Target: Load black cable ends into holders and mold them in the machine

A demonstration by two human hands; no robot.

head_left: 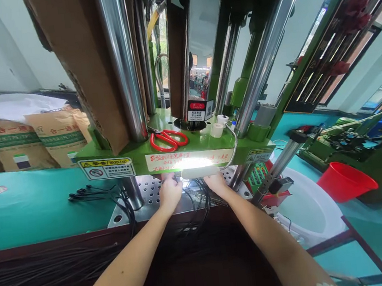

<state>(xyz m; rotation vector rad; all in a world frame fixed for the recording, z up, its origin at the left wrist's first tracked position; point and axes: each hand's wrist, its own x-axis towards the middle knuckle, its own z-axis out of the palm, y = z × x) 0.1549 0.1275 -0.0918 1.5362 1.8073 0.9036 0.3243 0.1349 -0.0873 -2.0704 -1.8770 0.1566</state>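
Note:
Both my hands reach under the green upper plate of an upright press. My left hand is curled closed at the left of the metal mold; what it holds, if anything, is hidden. On the mold's right side is my right hand, its fingers mostly covered by the white tube lamp and lost in glare. Between the hands, several black cables run out of the mold and hang over the front edge of the perforated metal bed.
Red-handled scissors and a white tape roll lie on the upper plate. More black cables are at the left. Chrome columns flank the work area. A white tub and a red bucket stand right.

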